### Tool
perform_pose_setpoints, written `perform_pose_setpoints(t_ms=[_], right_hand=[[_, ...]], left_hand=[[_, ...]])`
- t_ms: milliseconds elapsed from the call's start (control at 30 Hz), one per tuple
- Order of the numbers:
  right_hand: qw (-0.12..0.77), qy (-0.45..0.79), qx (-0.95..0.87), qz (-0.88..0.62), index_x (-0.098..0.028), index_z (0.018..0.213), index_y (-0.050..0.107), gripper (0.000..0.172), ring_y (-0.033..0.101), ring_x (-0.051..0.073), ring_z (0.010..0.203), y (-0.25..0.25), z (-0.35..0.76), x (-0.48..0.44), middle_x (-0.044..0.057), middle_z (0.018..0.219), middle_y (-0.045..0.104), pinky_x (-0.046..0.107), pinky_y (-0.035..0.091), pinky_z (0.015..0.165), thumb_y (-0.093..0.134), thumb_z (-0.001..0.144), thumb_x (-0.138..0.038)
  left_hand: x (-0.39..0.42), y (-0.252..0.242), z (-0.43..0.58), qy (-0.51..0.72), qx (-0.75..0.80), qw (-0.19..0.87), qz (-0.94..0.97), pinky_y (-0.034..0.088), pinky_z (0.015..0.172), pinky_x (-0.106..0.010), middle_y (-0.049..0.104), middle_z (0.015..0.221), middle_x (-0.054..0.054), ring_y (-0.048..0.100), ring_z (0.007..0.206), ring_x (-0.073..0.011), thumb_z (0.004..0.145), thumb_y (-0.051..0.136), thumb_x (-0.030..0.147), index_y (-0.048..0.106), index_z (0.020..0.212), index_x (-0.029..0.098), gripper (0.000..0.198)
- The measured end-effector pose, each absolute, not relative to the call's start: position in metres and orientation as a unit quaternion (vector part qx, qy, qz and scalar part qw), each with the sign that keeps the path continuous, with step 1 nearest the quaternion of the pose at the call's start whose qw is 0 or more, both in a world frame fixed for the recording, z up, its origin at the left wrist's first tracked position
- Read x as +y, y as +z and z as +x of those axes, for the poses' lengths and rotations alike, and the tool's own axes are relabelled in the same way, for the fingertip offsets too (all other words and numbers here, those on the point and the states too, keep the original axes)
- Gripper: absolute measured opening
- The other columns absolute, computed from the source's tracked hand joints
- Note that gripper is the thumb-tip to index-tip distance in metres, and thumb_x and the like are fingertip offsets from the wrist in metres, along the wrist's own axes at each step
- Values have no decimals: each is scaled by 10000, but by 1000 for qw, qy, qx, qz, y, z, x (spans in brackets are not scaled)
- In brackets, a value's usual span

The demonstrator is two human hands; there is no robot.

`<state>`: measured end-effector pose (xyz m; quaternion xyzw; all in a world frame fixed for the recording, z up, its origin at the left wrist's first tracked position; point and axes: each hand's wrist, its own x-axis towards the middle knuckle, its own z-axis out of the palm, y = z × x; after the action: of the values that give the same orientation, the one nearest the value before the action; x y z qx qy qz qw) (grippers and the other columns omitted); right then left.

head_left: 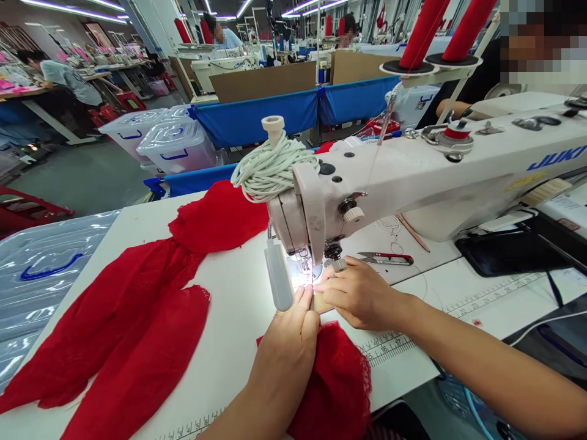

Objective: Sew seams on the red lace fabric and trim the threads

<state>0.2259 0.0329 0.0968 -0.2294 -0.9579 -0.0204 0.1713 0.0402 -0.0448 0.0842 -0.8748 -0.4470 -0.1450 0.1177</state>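
Note:
My left hand point(291, 342) lies at the sewing machine's needle area, index and middle fingers stretched forward and flat, tips just before the presser foot. A red cloth piece with a lacy edge point(342, 379) lies under and beside this hand. My right hand point(362, 296) is closed beside the needle, its fingers bent together at the lit plate; what they pinch is hidden. The white sewing machine point(413, 165) stands over both hands, with a bundle of pale green cord point(275, 165) on its head. A small tan piece point(322, 304) shows between the hands.
More red fabric point(151, 299) spreads over the white table's left side. Thread snips point(387, 258) and a brown stick point(414, 234) lie right of the needle, near a black phone-like slab point(513, 252). Red thread cones point(424, 33) stand behind. Clear plastic bins point(177, 143) sit beyond the table.

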Motion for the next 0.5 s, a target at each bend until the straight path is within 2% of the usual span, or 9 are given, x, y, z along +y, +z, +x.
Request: perform_pose_setpoints(t_ms=[200, 500], right_hand=[[187, -48, -947, -258, -181, 744, 579, 217, 475, 174, 734, 93, 224, 34, 49, 860, 674, 328, 304, 709, 471, 683, -3], [173, -31, -951, -256, -166, 815, 608, 263, 516, 182, 780, 91, 224, 37, 64, 978, 695, 340, 307, 735, 460, 663, -12]], left_hand=[[-45, 86, 41, -132, -446, 127, -876, 593, 726, -399, 631, 1156, -233, 594, 1108, -321, 807, 296, -76, 496, 808, 140, 295], [-45, 82, 47, -126, -471, 99, -867, 531, 846, -527, 613, 1191, -216, 541, 1173, -346, 819, 300, -62, 459, 716, 177, 304]])
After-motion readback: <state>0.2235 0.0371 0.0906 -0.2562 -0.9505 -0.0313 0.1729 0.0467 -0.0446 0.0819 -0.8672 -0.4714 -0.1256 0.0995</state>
